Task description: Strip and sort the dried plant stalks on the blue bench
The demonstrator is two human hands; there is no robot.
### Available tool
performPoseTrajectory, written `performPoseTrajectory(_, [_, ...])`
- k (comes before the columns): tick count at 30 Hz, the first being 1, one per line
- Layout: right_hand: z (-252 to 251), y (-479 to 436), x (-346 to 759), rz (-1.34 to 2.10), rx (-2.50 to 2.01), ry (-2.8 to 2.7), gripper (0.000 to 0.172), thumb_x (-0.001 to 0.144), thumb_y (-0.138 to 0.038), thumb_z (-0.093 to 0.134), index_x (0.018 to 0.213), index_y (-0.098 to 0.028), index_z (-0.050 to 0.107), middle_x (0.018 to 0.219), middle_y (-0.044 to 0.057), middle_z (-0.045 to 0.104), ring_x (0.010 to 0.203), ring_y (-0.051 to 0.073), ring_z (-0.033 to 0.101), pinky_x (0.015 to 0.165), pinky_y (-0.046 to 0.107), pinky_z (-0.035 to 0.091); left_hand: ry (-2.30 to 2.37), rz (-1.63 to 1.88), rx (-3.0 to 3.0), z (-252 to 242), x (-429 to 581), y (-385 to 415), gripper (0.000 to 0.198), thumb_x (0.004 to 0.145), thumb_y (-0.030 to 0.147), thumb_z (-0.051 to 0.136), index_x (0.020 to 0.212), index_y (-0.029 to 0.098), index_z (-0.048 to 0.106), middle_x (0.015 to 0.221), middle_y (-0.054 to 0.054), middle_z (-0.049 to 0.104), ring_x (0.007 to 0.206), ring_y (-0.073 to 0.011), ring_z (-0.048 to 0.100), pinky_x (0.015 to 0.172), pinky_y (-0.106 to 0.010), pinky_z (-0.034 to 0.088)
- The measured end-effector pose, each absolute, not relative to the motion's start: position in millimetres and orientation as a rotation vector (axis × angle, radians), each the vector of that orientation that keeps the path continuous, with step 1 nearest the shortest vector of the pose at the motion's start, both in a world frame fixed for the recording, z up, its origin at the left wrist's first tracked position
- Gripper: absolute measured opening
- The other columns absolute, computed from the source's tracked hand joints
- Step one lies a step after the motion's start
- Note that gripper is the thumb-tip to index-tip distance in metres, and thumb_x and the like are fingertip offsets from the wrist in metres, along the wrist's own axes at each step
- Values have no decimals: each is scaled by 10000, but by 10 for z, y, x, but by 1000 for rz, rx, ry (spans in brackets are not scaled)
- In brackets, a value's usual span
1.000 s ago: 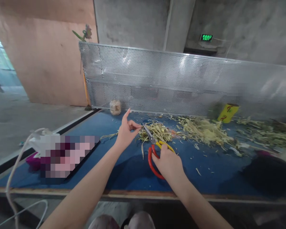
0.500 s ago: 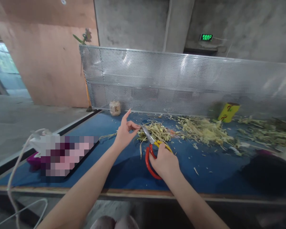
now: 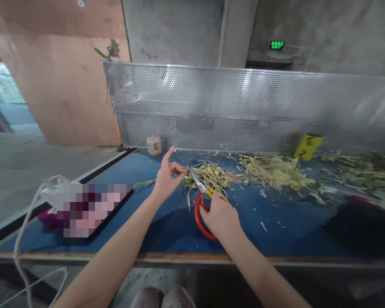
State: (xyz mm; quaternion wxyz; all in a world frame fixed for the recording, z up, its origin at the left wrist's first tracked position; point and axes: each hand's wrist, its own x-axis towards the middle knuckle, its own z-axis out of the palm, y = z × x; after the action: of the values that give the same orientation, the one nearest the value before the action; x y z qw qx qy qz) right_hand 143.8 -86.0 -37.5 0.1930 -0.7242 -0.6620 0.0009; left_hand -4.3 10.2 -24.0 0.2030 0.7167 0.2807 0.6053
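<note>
My right hand [image 3: 220,215] is wrapped round a pair of scissors [image 3: 199,182] with one red and one yellow handle. Their blades point up and left, with the tips close to the fingertips of my left hand [image 3: 167,176]. Thumb and fingertips of that left hand are pinched together, the index finger raised; whatever is between them is too small to make out. Behind and beneath the blades lies a heap of dried, pale green plant pieces [image 3: 214,176]. A few thin stalks [image 3: 143,184] lie to the left, partly behind my left hand.
A larger pile of pale dried leaves [image 3: 276,171] lies to the right, with a yellow box [image 3: 309,146] behind it. A perforated metal panel [image 3: 192,98] closes off the table's back. A clear jar [image 3: 154,145] stands against it. At left are a blurred-out flat item [image 3: 96,209] and a white cable [image 3: 25,222].
The view has shifted slightly. Both hands keep nearly the same pose, the left still pinched and the scissors still held at its fingertips.
</note>
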Motion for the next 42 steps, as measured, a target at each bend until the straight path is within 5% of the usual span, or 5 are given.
performPoseTrajectory(42, [-356, -870, 1441, 59, -2058, -1873, 402, 784, -482, 357, 886, -110, 471, 745, 131, 630, 712, 226, 621, 606, 287, 441, 841, 1675, 2092, -247, -46, 95, 769, 660, 112, 572, 1306, 220, 170, 633, 38, 570, 728, -142, 607, 760, -350, 493])
